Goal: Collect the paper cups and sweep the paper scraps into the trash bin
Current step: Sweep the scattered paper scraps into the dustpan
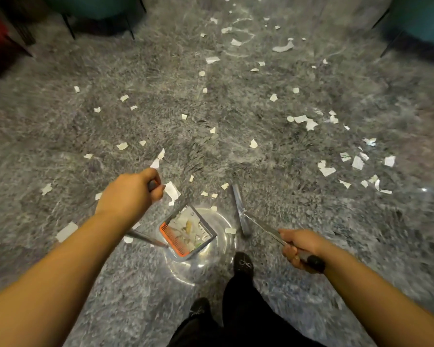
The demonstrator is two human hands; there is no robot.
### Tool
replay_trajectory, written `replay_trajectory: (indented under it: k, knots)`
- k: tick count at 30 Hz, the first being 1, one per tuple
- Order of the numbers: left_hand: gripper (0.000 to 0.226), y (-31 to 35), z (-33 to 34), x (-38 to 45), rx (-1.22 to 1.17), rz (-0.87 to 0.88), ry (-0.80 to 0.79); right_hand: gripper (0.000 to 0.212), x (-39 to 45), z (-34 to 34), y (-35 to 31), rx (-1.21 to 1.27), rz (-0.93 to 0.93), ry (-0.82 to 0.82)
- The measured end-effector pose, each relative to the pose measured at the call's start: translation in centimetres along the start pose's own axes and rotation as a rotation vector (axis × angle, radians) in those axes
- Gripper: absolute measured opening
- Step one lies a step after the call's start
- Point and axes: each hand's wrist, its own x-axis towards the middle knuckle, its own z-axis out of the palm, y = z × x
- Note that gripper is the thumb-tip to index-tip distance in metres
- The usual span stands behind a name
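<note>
On grey shag carpet (236, 116), paper scraps (308, 122) scattered; left hand (128, 194) grips dustpan handle (151, 184); right hand (300, 249) grips broom handle (268, 229).

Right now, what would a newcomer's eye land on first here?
White paper scraps litter the shaggy grey carpet, thickest at right. At centre bottom, a grey dustpan with an orange comb edge holds scraps; the left hand grips its handle, and the right hand grips a grey broom beside it.

Soft, even indoor light falls from above on the shaggy grey carpet (236, 121), casting only faint shadows. Wide-angle bending curves the corners — motion blur smears the edges, and the teal upholstered chairs (421, 18) at the top sit dim and unsharp.
</note>
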Motion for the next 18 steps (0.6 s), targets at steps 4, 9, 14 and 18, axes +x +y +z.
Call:
replay_trajectory:
  k: [4,9,14,18]
  knots:
    - [0.011,0.0,1.3,2.2,0.022,-0.063,-0.031,0.038,2.2,-1.5,-4.7,-0.06,0.012,0.0]
    - [0.013,-0.4,2.2,5.2,0.075,-0.115,-0.046,0.04,5.5,-2.7,-9.7,-0.132,0.015,0.018]
    - [0.014,-0.4,2.0,7.0,0.075,-0.133,-0.047,0.035,9.1,-2.4,-12.8,-0.253,0.024,0.048]
    - [0.014,-0.1,2.4,6.9,0.13,-0.125,-0.015,0.03,10.8,-1.6,-13.8,-0.306,0.043,0.03]
